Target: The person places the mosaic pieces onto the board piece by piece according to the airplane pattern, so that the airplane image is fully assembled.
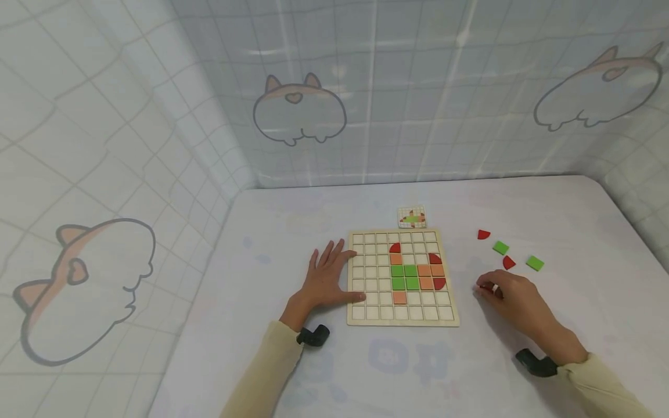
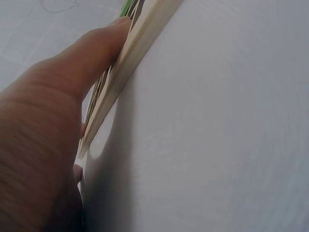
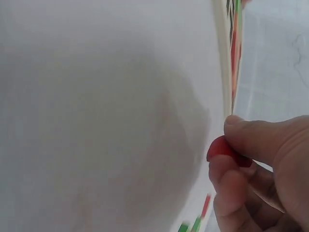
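A square wooden grid board [image 1: 372, 271] lies flat on the table. Green squares [image 1: 405, 277], orange squares [image 1: 431, 276] and red quarter-circle pieces [image 1: 435, 259] fill some of its cells. My left hand [image 1: 325, 281] rests on the board's left edge, fingers spread, the thumb [image 2: 91, 53] lying over the rim. To the right of the board, my right hand [image 1: 514, 299] pinches a red quarter-circle piece [image 3: 221, 148] between thumb and fingers, just above the table. Most of that piece is hidden by the fingers in the head view.
Beyond the right hand lie loose pieces: a red quarter circle [image 1: 483, 234], a green square [image 1: 500, 248], another red quarter circle [image 1: 509, 263] and another green square [image 1: 535, 263]. A small pattern card [image 1: 412, 217] touches or nearly touches the board's far edge. A tiled-print wall [image 1: 407, 139] rises behind the table.
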{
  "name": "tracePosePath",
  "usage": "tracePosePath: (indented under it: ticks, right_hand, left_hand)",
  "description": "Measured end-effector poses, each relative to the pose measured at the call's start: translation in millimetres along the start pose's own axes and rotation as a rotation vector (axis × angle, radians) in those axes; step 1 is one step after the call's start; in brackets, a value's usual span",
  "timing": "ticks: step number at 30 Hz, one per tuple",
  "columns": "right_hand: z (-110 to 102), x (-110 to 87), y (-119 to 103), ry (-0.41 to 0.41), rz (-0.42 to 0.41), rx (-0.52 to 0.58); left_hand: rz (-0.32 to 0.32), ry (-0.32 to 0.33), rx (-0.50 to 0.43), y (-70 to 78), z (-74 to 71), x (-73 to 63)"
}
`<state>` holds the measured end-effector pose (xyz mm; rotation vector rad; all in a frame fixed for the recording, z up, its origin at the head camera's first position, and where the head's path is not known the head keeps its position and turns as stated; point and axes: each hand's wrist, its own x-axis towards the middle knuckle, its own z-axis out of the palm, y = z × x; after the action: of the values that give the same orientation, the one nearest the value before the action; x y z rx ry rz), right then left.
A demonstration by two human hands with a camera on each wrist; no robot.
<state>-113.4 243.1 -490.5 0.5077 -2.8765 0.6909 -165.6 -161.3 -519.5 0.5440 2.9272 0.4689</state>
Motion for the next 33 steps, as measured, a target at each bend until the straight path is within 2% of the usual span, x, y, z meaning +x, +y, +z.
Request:
tracePosePath:
  ticks: [7, 16, 21, 24, 28, 33]
  right_hand:
    - [11, 8.8, -26, -0.064, -0.067, 0.056]
    - [27, 13.4, -60, -0.099, -0.168, 0.278]
    - [41, 20.8, -72, -0.108, -0.278, 0.394]
    - [49, 25.5, -79, -0.114, -0.316, 0.445]
    - [59, 29.2, -87, -0.099, -0.368, 0.443]
    - [68, 28.7, -94, -0.050, -0.441, 0.359]
  left_hand:
    - [-0.012, -0.008, 0.004, 0.1, -1.3, -0.2]
    - [-0.004, -0.004, 0.002, 0.3, 0.2, -0.2]
    - [-0.007, -0.010, 0.007, 0.2, 1.4, 0.8]
    - [-0.014, -0.013, 0.008, 0.0, 1.7, 1.2]
    - [-0.019, -0.014, 0.016, 0.1, 1.9, 1.0]
    - [-0.020, -0.011, 0.018, 0.4, 1.7, 0.1]
